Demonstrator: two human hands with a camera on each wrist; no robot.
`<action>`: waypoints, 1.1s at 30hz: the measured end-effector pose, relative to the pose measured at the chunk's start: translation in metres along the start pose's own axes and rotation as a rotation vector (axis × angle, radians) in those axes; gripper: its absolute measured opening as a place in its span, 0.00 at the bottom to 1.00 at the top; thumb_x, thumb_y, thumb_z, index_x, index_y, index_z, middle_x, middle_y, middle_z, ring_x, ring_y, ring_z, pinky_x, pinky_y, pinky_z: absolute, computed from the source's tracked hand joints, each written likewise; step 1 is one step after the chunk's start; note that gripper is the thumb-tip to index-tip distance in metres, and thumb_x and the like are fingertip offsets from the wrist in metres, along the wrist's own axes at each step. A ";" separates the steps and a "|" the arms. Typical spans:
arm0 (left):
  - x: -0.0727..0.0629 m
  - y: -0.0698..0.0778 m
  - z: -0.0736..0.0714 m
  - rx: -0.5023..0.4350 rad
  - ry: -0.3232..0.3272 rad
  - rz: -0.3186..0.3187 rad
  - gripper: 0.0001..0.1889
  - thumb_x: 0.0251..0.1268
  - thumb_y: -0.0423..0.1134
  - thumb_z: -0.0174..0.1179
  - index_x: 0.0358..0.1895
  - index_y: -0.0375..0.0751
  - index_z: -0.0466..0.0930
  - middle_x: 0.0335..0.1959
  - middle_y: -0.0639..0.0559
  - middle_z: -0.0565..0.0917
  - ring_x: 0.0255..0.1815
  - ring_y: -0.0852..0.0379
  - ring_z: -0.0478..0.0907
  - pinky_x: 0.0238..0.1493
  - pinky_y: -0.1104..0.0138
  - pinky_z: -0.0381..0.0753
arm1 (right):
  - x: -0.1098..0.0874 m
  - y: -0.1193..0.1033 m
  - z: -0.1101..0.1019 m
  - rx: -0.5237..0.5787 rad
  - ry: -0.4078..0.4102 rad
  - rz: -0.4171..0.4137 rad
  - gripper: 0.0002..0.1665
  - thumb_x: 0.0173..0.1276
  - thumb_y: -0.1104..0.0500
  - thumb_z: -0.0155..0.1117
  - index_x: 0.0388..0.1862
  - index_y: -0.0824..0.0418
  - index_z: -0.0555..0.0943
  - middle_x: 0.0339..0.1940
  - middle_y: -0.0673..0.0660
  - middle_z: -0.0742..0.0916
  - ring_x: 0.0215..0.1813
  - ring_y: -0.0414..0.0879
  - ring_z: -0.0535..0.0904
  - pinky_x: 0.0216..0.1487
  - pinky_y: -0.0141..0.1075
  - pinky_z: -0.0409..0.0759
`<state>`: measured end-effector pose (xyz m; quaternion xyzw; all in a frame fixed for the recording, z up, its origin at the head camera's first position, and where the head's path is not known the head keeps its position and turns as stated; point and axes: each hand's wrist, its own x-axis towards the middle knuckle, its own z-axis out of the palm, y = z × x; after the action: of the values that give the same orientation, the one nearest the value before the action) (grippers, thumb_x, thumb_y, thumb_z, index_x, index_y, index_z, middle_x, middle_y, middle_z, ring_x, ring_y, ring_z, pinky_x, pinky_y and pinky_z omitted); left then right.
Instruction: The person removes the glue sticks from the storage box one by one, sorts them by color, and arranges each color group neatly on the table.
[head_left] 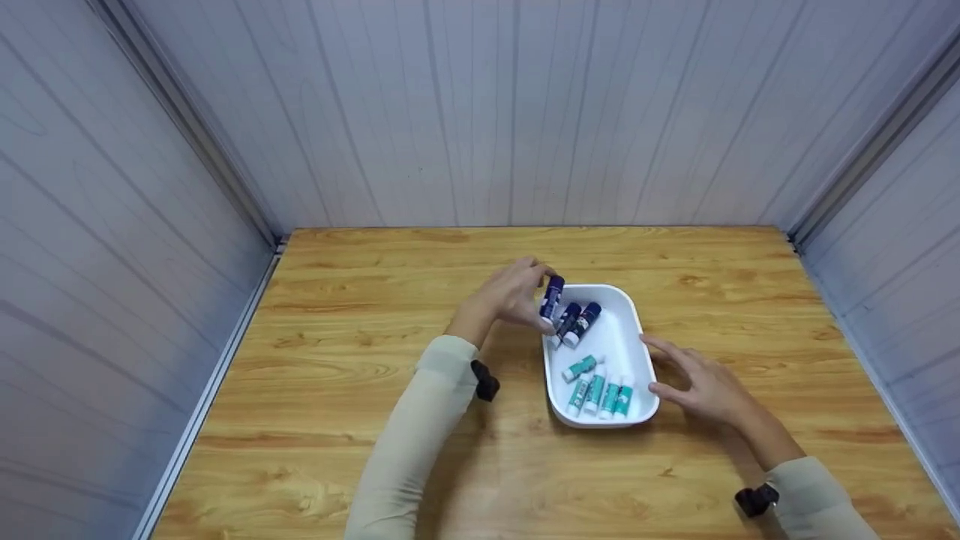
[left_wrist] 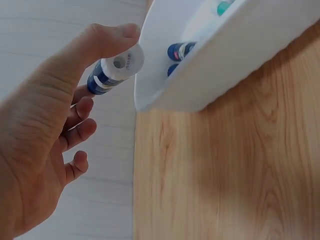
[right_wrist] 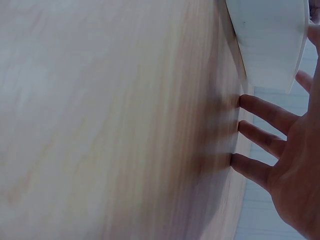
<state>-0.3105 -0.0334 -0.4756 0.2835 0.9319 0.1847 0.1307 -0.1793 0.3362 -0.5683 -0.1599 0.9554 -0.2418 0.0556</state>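
My left hand (head_left: 517,295) pinches a dark blue glue stick (head_left: 552,298) between thumb and fingers, over the upper left rim of a white plastic tub (head_left: 621,337). In the left wrist view the stick's white end (left_wrist: 131,61) faces the camera, with the thumb against it. Two more dark blue glue sticks (head_left: 583,324) lie inside the tub at the far left. Several smaller teal-and-white glue sticks (head_left: 595,390) lie at its near end. My right hand (head_left: 705,386) is spread at the tub's right side, thumb and index finger by the rim, other fingertips (right_wrist: 245,100) on the table.
The tub stands on a wood-grain table (head_left: 360,337), right of its middle. Pale panels (head_left: 480,112) rise behind the table and at both sides. A small black device (head_left: 485,380) sits at the left wrist, another (head_left: 756,500) at the right.
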 end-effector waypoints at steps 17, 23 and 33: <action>-0.033 -0.050 -0.014 -0.015 0.017 -0.148 0.55 0.56 0.61 0.86 0.84 0.44 0.71 0.70 0.42 0.81 0.66 0.44 0.81 0.71 0.50 0.85 | 0.000 0.001 0.000 0.009 0.014 -0.030 0.46 0.81 0.37 0.70 0.91 0.38 0.64 0.82 0.63 0.83 0.80 0.76 0.77 0.69 0.84 0.74; -0.044 -0.062 -0.015 -0.011 0.036 -0.168 0.53 0.57 0.59 0.86 0.83 0.44 0.72 0.70 0.40 0.81 0.66 0.43 0.81 0.71 0.49 0.85 | -0.001 0.002 0.000 0.009 0.006 -0.020 0.46 0.81 0.36 0.69 0.92 0.37 0.63 0.82 0.63 0.83 0.79 0.77 0.76 0.70 0.85 0.72; -0.050 -0.072 -0.008 0.018 0.069 -0.198 0.52 0.58 0.58 0.86 0.83 0.43 0.72 0.70 0.41 0.81 0.69 0.41 0.81 0.74 0.46 0.82 | 0.001 0.001 0.001 0.009 0.016 -0.035 0.46 0.81 0.37 0.69 0.92 0.39 0.63 0.82 0.64 0.83 0.78 0.76 0.78 0.69 0.84 0.74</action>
<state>-0.3075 -0.1195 -0.4916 0.1849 0.9609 0.1722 0.1135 -0.1808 0.3365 -0.5700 -0.1746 0.9518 -0.2481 0.0442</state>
